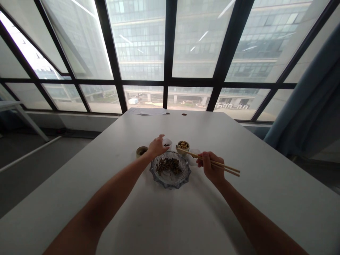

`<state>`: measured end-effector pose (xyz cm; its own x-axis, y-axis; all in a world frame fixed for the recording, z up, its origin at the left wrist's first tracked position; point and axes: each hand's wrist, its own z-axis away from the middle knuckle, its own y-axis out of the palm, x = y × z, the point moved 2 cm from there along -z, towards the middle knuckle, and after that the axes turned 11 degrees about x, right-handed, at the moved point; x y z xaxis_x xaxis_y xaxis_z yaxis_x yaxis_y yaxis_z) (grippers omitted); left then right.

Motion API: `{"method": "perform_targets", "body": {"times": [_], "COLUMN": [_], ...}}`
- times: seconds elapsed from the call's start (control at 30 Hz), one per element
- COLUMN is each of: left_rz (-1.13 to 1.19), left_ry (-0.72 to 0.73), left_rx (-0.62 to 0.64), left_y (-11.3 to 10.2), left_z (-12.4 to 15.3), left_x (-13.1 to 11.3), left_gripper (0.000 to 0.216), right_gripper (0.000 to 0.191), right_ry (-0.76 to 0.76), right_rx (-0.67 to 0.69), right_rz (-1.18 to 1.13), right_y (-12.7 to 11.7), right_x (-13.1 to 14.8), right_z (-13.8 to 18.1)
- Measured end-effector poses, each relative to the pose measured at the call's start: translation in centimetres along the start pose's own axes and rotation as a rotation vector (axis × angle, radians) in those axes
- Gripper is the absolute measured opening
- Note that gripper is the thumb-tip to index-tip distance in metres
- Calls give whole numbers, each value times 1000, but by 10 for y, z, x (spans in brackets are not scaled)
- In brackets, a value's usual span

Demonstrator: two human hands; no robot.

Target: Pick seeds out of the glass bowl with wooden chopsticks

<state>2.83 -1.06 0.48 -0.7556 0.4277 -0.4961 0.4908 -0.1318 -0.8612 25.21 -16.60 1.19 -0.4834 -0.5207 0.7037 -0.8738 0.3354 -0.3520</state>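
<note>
A scalloped glass dish (170, 179) with dark seeds or nuts sits on the white table (170, 212). My left hand (157, 146) reaches over its far rim, fingers curled around a small white cup (168, 142). My right hand (210, 165) holds a pair of wooden chopsticks (212, 162); their tips point left toward a small bowl of pale nuts (183, 145). A small brownish cup (141, 151) stands left of my left hand. Another small white cup (191, 158) sits partly hidden beside my right hand.
Some papers (148, 111) and two dark cable holes (183, 114) lie at the table's far edge. Large dark-framed windows (167, 53) fill the wall beyond. A blue curtain (310, 106) hangs at the right. Another table's leg (29, 122) shows at the far left.
</note>
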Motion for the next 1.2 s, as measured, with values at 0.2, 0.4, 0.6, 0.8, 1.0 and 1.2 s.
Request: {"method": "perform_targets", "body": {"times": [0.2, 0.4, 0.6, 0.8, 1.0, 1.2], "left_rz": [32, 54, 35, 8, -46, -78], "left_ry": [208, 252, 161, 36, 138, 164], "left_rx": [-157, -181, -108, 6, -31, -310], "left_y": [1, 1, 2, 3, -14, -31], "left_z": [3, 7, 5, -5, 18, 76], "left_x": [0, 0, 0, -2, 10, 61], "left_gripper": [76, 75, 72, 69, 59, 39], "right_gripper": [36, 45, 51, 55, 53, 47], "right_ry": [-254, -116, 98, 109, -40, -161], "right_rx": [63, 103, 61, 352, 500, 556], "right_rz": [240, 152, -65, 27, 159, 218], "right_y": [15, 35, 14, 4, 8, 20], "right_x": [4, 11, 13, 30, 45, 36], "right_z": [-9, -48, -41, -22, -16, -15]}}
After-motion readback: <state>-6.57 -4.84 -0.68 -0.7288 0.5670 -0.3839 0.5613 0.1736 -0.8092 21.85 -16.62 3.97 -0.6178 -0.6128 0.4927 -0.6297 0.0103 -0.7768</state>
